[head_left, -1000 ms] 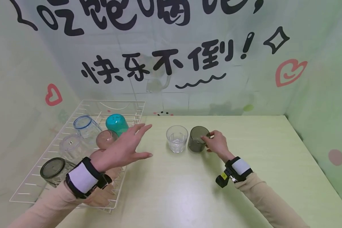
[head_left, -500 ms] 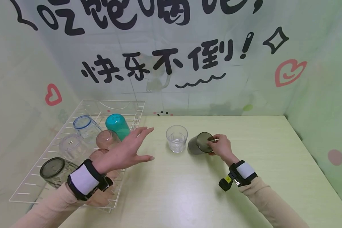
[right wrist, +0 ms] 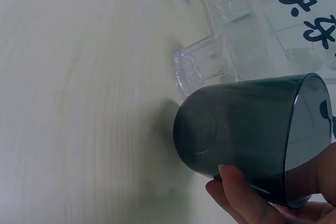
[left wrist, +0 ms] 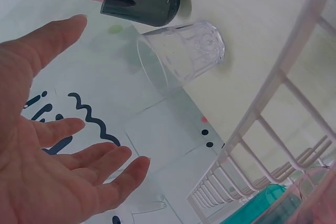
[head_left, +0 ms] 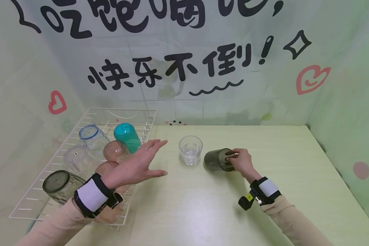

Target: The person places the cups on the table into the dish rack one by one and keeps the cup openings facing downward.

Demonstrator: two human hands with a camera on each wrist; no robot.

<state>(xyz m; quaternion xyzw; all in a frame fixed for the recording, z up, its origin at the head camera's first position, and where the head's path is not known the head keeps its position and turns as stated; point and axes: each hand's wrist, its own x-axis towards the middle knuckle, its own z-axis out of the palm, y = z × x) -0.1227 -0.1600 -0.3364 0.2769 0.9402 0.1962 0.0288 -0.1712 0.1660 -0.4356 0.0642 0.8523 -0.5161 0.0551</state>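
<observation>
My right hand (head_left: 243,163) pinches a dark grey see-through cup (head_left: 213,160) at its rim. This cup is tipped on its side close over the table, its mouth facing right toward the hand. The right wrist view shows the thumb reaching into the mouth and fingers (right wrist: 244,198) against the outer wall. Just left of the cup a clear faceted glass (head_left: 190,150) stands upright. My left hand (head_left: 130,171) hovers over the right side of the white wire rack (head_left: 123,109), holding nothing. Its fingers and thumb are spread apart in the left wrist view.
Upturned and tilted cups fill the rack: a teal cup (head_left: 127,136), a blue-rimmed glass (head_left: 93,136), a pink cup (head_left: 115,150) and a dark grey jar-like glass (head_left: 59,184), among several. A printed cloth (head_left: 227,109) hangs behind the pale table (head_left: 184,212).
The grey cup has tipped from upright onto its side, its mouth swinging right, as my right hand moved right and toward me. The left hand shifted slightly right.
</observation>
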